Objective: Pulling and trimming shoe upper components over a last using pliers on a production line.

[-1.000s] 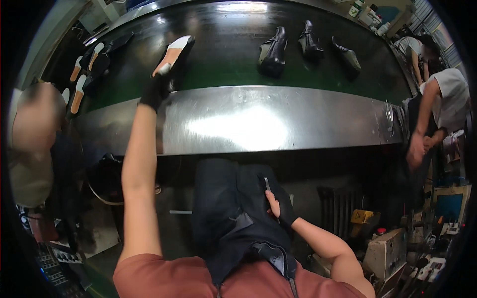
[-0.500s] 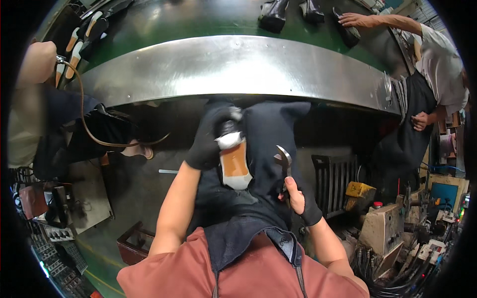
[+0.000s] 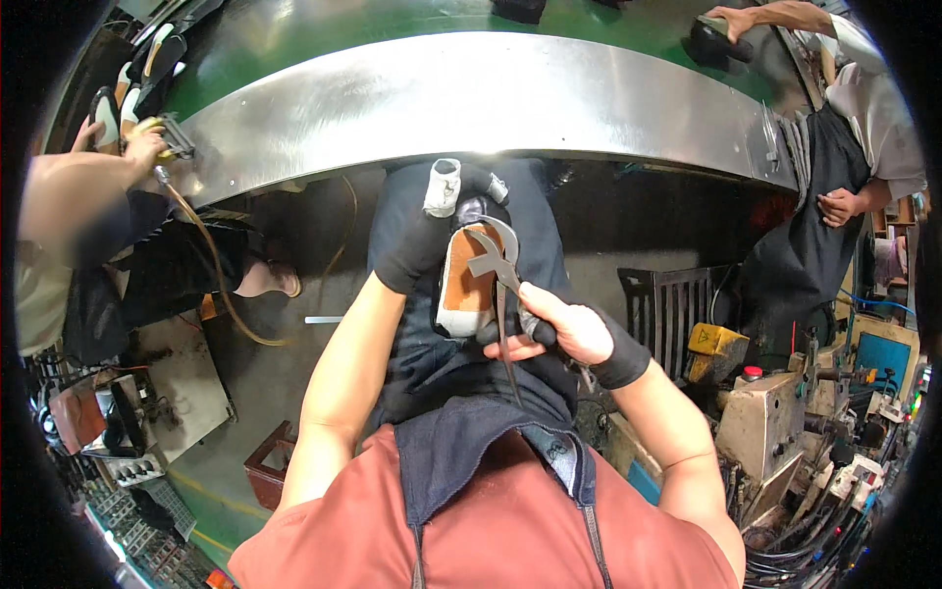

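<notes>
The person holds a shoe point(image 3: 469, 280) sole-up over the lap, just below the steel edge point(image 3: 471, 103) of the conveyor. The left hand point(image 3: 432, 231), in a dark glove with a white-taped finger, is closed over the shoe's far end and steadies it, so that the brown insole and pale rim face upward toward the tool. The right hand point(image 3: 559, 329), wearing a dark wrist cuff, is wrapped tightly around the handles of a pair of lasting pincers point(image 3: 498, 270), whose curved metal head rests on the shoe's near rim; whether the tool's jaws bite the upper material cannot be told. The shoe lies against the dark apron point(image 3: 442, 363), which seems to serve as a work rest. On the green belt point(image 3: 324, 29) above, further dark shoes point(image 3: 162, 59) lie well apart from this one. To the left, a co-worker's hand point(image 3: 137, 147) grips a yellow tool point(image 3: 162, 133) with a trailing hose point(image 3: 221, 285); to the upper right, another person's hand point(image 3: 731, 20) rests on a dark shoe point(image 3: 716, 41) on the belt. A dark slatted crate point(image 3: 672, 304) and cluttered machinery point(image 3: 785, 422) crowd the right side, leaving little elbow room there.
</notes>
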`<move>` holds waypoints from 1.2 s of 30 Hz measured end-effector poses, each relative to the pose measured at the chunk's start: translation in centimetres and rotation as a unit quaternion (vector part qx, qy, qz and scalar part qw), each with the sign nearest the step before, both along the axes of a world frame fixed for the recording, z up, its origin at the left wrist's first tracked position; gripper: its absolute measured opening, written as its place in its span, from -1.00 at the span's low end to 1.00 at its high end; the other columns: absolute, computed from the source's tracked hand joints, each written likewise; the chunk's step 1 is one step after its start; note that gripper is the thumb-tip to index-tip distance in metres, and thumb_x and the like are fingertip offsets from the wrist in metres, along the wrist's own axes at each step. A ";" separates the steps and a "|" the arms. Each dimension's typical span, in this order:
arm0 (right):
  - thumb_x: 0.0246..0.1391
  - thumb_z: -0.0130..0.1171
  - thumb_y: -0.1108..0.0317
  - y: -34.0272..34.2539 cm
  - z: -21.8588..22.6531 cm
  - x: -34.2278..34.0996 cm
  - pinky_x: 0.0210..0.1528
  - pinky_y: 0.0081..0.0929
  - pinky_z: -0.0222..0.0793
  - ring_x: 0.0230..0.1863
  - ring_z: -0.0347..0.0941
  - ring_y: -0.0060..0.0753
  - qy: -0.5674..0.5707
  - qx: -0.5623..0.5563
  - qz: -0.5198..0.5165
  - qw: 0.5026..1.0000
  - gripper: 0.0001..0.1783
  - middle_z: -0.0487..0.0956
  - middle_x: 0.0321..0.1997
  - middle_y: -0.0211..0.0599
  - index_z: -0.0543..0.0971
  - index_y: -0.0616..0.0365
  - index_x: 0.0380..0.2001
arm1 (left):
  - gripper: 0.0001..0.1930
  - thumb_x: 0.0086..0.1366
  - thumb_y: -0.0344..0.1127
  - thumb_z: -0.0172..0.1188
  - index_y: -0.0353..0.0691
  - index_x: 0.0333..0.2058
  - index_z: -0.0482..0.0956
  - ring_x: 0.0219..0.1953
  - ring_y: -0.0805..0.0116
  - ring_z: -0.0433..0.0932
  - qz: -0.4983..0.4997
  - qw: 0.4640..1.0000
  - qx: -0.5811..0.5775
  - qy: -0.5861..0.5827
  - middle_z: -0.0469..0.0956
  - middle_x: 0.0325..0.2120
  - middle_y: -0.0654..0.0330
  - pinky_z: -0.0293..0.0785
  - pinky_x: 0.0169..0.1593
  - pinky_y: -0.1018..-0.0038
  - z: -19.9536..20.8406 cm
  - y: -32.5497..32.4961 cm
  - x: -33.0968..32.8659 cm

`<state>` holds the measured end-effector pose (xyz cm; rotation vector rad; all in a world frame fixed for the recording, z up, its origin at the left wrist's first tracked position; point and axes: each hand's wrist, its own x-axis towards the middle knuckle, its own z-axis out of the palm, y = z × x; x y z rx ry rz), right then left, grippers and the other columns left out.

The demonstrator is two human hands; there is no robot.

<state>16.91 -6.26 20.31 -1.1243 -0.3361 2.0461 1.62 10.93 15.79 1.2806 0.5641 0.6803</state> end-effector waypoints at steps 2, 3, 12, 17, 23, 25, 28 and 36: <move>0.45 -0.20 -0.04 0.1 1.2 0.6 0.09 -0.33 0.54 -0.37 0.46 -0.39 0.034 0.003 0.013 0.999 -0.48 0.49 -0.36 -0.29 0.45 0.25 -0.01 | -0.37 0.45 0.26 -0.13 -0.26 -0.21 0.63 -0.16 0.42 0.56 -0.004 1.000 0.026 0.002 0.60 -0.21 0.18 0.49 -0.01 0.44 -0.5 -0.1 -0.5; 0.45 -0.19 -0.04 0.2 1.6 0.9 0.07 -0.33 0.56 -0.26 0.50 -0.26 -0.006 -0.047 0.022 0.999 -0.47 0.50 -0.24 -0.18 0.40 0.24 0.09 | -0.39 0.46 0.24 -0.12 -0.25 -0.18 0.60 -0.12 0.42 0.54 -0.034 0.998 0.008 -0.051 0.58 -0.18 0.17 0.47 0.02 0.44 -0.7 -0.3 -0.6; 0.45 -0.13 0.02 -1.4 0.4 -1.9 -0.37 -0.53 0.46 -0.46 0.48 -0.54 -0.268 0.034 0.106 0.957 -0.60 0.55 -0.40 -0.44 0.53 0.11 -0.14 | -0.41 0.48 0.22 -0.17 -0.23 -0.18 0.58 0.01 0.34 0.47 -0.048 0.993 0.104 -0.039 0.55 -0.18 0.17 0.35 0.16 0.39 -1.4 -1.1 -0.6; 0.36 0.00 0.22 -0.6 -5.5 -9.0 -0.41 -0.25 0.27 -0.51 0.38 -0.16 -0.439 0.229 -0.131 0.859 -0.70 0.42 -0.55 -0.13 0.48 0.24 -0.37 | -0.39 0.48 0.15 -0.17 -0.31 -0.25 0.65 0.02 0.25 0.53 0.008 0.997 0.081 -0.013 0.60 -0.10 0.08 0.32 0.24 0.30 -1.7 -0.6 -0.9; 0.14 0.16 0.27 -7.5 -7.4 -6.4 -0.24 -0.10 0.34 -0.28 0.45 0.06 -0.522 0.415 0.058 0.743 -0.78 0.50 -0.32 -0.02 0.51 0.23 -0.40 | -0.32 0.23 0.12 0.28 -0.28 0.13 0.41 0.37 -0.01 0.19 -0.038 0.992 0.092 -0.072 0.37 0.18 -0.04 0.06 0.40 0.18 1.9 -5.5 -4.9; 0.03 0.22 0.22 -10.2 -7.2 -4.9 -0.15 -0.09 0.37 -0.17 0.47 0.06 -0.477 0.420 0.131 0.761 -0.75 0.51 -0.23 -0.06 0.53 0.20 -0.41 | 0.47 -0.26 0.07 0.67 -0.32 0.43 -0.23 0.50 -0.02 -0.15 -0.070 0.954 0.279 0.083 -0.13 0.43 -0.19 -0.15 0.47 0.15 2.7 -8.9 -7.3; -0.01 0.25 0.14 -12.6 -6.9 -3.3 -0.07 -0.13 0.40 -0.10 0.48 0.02 -0.497 0.477 0.189 0.700 -0.69 0.52 -0.17 -0.10 0.54 0.20 -0.41 | 0.52 -0.27 0.08 0.67 -0.39 0.43 -0.32 0.50 -0.04 -0.17 -0.092 0.992 -0.022 0.082 -0.19 0.44 -0.18 -0.17 0.47 0.16 2.1 -13.5 -8.9; -0.10 0.29 -0.04 -13.0 -6.4 -1.1 0.02 -0.15 0.44 -0.04 0.50 -0.04 -0.493 0.527 0.225 0.654 -0.53 0.53 -0.07 -0.08 0.54 0.21 -0.42 | 0.37 -0.24 0.08 0.65 -0.37 0.39 -0.08 0.47 -0.09 -0.06 -0.062 0.990 0.055 0.114 0.04 0.37 -0.19 -0.20 0.48 0.11 2.7 -14.9 -9.5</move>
